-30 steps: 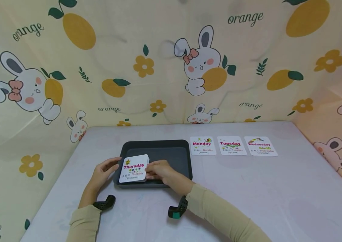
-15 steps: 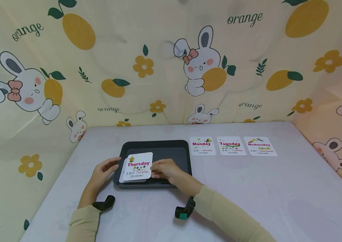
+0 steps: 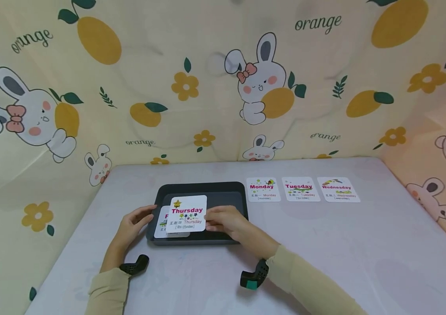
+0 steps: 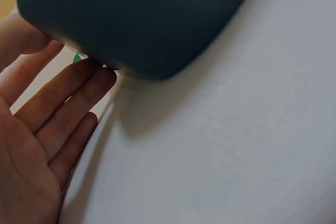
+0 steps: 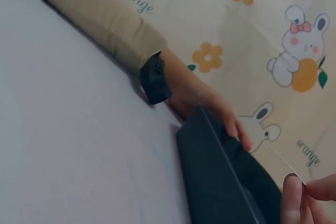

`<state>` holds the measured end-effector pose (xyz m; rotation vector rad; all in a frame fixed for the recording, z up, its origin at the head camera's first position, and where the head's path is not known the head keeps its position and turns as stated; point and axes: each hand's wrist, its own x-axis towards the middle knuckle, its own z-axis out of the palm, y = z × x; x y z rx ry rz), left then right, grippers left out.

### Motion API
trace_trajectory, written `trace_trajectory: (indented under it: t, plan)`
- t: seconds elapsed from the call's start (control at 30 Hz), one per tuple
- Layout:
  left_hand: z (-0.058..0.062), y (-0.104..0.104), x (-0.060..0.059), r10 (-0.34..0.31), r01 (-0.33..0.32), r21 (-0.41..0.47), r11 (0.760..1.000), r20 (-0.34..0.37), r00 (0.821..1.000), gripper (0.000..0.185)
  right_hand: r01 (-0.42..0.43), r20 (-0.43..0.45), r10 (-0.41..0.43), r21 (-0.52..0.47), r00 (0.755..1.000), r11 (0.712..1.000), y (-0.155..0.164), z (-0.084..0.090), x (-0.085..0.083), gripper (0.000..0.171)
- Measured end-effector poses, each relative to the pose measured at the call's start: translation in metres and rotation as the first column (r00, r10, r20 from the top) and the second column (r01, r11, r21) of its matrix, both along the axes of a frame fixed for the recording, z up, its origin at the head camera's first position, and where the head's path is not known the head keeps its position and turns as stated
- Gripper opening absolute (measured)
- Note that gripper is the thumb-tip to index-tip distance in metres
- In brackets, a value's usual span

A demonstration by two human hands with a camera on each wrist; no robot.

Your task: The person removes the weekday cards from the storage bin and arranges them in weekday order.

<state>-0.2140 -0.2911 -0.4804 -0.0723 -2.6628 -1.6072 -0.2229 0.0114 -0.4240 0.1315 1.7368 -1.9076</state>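
My right hand (image 3: 227, 221) pinches the right edge of a white Thursday card (image 3: 186, 213) between thumb and fingers. In the right wrist view the card (image 5: 282, 157) shows edge-on as a thin line from the fingertips. The Thursday card overlaps another white card (image 3: 160, 228) that lies in the dark grey tray (image 3: 203, 187); its print is mostly hidden, with an F showing. At the tray's left side, my left hand (image 3: 133, 225) rests with fairly straight fingers against the rim. In the left wrist view those fingers (image 4: 68, 121) touch the tray's outer side (image 4: 136, 24).
To the right of the tray, a Monday card (image 3: 264, 190), a Tuesday card (image 3: 300, 189) and a Wednesday card (image 3: 338, 190) lie face up in a row. They are on a white-covered table (image 3: 325, 236). A patterned cloth (image 3: 207, 78) rises behind its back edge.
My right hand has drawn the Thursday card up and to the right, uncovering part of the card beneath. The left hand has stayed at the tray's side.
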Motion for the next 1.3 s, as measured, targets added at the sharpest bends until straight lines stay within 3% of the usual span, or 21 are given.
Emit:
trace_trajectory:
  t: [0.6, 1.3]
  plan:
    - [-0.001, -0.001, 0.001, 0.000, 0.000, 0.032, 0.999, 0.014, 1.000, 0.042, -0.004, -0.035, 0.004, 0.013, 0.999, 1.000, 0.040, 0.010, 0.011, 0.024]
    - [0.000, -0.001, 0.000, -0.012, 0.012, 0.036, 0.999, -0.001, 1.000, 0.043, -0.032, -0.125, 0.040, 0.063, 0.991, 0.997, 0.099, 0.007, 0.023, 0.030]
